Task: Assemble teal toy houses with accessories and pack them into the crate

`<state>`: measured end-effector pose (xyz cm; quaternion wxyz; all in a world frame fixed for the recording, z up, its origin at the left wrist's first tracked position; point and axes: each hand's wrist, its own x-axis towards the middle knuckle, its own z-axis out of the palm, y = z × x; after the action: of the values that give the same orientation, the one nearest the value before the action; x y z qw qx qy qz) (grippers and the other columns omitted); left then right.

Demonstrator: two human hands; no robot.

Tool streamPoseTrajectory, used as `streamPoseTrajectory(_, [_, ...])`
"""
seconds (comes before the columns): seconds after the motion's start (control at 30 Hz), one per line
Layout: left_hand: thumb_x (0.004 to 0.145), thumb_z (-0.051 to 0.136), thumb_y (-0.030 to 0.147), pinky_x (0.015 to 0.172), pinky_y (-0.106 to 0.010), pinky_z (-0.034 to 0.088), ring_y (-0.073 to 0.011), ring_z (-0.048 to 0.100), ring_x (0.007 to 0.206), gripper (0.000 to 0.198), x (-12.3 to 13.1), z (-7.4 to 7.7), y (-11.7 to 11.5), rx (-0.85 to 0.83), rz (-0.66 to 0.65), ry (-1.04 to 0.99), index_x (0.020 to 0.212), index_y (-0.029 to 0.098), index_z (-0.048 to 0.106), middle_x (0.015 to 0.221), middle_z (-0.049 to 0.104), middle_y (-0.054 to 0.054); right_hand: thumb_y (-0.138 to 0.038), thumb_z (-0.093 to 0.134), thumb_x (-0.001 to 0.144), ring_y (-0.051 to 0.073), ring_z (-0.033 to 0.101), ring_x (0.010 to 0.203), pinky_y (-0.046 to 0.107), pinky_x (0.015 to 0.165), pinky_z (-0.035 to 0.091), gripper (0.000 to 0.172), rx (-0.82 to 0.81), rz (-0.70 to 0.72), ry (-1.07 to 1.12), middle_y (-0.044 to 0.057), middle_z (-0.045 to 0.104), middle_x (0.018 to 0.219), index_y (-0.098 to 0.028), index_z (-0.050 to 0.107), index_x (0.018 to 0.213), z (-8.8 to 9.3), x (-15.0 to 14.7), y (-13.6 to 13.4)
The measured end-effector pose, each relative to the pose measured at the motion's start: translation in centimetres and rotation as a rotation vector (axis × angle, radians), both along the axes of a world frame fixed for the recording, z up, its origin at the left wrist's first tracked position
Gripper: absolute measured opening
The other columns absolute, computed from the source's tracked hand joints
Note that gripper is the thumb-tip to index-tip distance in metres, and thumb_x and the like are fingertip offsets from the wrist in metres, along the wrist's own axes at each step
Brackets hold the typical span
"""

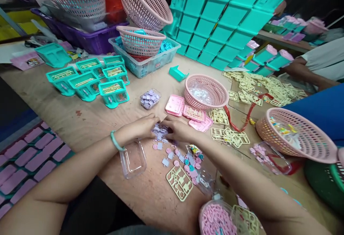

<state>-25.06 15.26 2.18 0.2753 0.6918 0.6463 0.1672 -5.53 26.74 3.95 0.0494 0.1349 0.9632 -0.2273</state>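
Note:
My left hand (147,125) and my right hand (176,129) meet over a small heap of lavender plastic pieces (160,133). Both have curled fingers; whatever lies between the fingertips is hidden. A teal bangle circles my left wrist, and just below it sits a clear plastic box (133,161) with nothing in it. Nearer my right forearm, pink and teal round pieces (191,167) and more lavender bits are scattered. A cream sprue of small toy parts (179,183) lies flat in front of them. Beyond my hands stands a clear tub of lavender pieces (150,99).
Several teal trays (114,93) stand at left. A pink basket (206,90) holds clear bags, beside pink lids (175,105). Stacked teal boxes (209,19) rise behind. Another basket (298,134) and a tub of pink pieces (217,220) are at right. A person's arm (303,71) shows beyond.

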Motion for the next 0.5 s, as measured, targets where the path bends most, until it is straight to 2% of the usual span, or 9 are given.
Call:
streamPoseTrajectory(0.13, [0.063,0.073,0.009,0.082,-0.034,0.048,-0.0291,0.066,0.097,0.033,1.1,-0.7,1.7,0.019,0.122,-0.076,0.094,0.02,0.07,0.098,0.071,-0.007,-0.019,0.07,0.084,0.02,0.063,0.095,0.029,0.083,0.046,0.021,-0.023,-0.048,0.033,0.007,0.066,0.107,-0.02,0.073,0.105,0.0,-0.6,-0.4])
streamPoseTrajectory(0.27, [0.066,0.067,0.008,0.065,-0.028,0.047,-0.0214,0.066,0.073,0.016,1.6,-0.3,1.5,0.0,0.193,-0.146,0.078,0.018,0.069,0.075,0.071,-0.002,-0.007,0.064,0.082,0.016,0.064,0.086,0.026,0.078,0.046,0.019,-0.148,-0.187,0.132,0.003,0.069,0.094,-0.02,0.072,0.093,-0.2,-0.5,-1.1])
streamPoseTrajectory(0.4, [0.07,0.066,0.011,0.059,-0.023,0.047,-0.016,0.066,0.067,0.012,0.3,1.3,2.2,0.07,0.282,-0.178,0.08,0.017,0.069,0.072,0.072,0.002,-0.01,0.066,0.08,0.014,0.063,0.075,0.025,0.07,0.047,0.016,-0.381,-0.331,0.19,0.0,0.072,0.084,-0.02,0.071,0.092,0.3,-2.0,0.3])
streamPoseTrajectory(0.5, [0.075,0.063,0.013,0.061,-0.023,0.049,-0.0156,0.065,0.07,0.016,-2.3,3.3,4.2,0.164,0.43,-0.123,0.088,0.016,0.07,0.076,0.072,0.001,-0.01,0.067,0.079,0.013,0.061,0.071,0.023,0.068,0.045,0.014,-0.365,-0.385,0.284,-0.002,0.07,0.077,-0.018,0.072,0.09,2.1,-5.6,2.6])
